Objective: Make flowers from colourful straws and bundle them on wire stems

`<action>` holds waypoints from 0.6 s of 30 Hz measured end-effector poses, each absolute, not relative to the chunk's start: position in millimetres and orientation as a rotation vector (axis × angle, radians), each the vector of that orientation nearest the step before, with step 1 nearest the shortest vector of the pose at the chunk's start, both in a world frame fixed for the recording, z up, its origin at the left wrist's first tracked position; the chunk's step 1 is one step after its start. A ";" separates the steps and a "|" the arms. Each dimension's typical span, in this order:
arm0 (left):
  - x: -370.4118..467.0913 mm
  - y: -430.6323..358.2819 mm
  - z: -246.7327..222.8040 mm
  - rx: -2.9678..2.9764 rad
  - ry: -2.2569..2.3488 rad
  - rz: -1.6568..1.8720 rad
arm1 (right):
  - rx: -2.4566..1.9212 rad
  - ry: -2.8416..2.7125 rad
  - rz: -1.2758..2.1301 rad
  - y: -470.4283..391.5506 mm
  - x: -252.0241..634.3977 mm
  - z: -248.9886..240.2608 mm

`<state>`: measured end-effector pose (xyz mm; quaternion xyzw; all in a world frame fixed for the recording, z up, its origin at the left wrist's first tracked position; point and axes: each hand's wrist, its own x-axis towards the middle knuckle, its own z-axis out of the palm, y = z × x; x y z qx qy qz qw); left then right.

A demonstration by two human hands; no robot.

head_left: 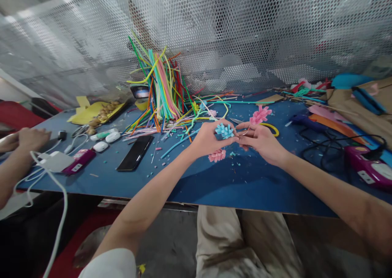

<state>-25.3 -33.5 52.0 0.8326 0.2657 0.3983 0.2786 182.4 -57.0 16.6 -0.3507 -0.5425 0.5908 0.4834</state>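
Note:
In my left hand (204,140) is a light blue fluffy flower (224,131), apparently of pipe cleaner, gripped between closed fingers. My right hand (263,142) meets it at the fingertips, pinching a thin wire stem (246,133). Just above the right hand a pink fluffy flower (260,114) shows; whether it belongs to the pinched stem I cannot tell. Another pink flower (217,155) sits below my left hand. Partly hidden behind the right hand are scissors with a yellow handle (272,128).
A bundle of coloured pipe cleaners (163,86) stands at the back, against a perforated metal screen (245,32). Left lie a black phone (134,153), a purple power strip (80,162) and white cables. Another person's hands (33,139) rest far left. A blue glue gun (309,122) lies right.

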 end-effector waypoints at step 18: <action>-31.9 -24.5 49.3 2.242 0.723 1.041 | -0.961 -1.513 1.538 -62.2 186.1 26.9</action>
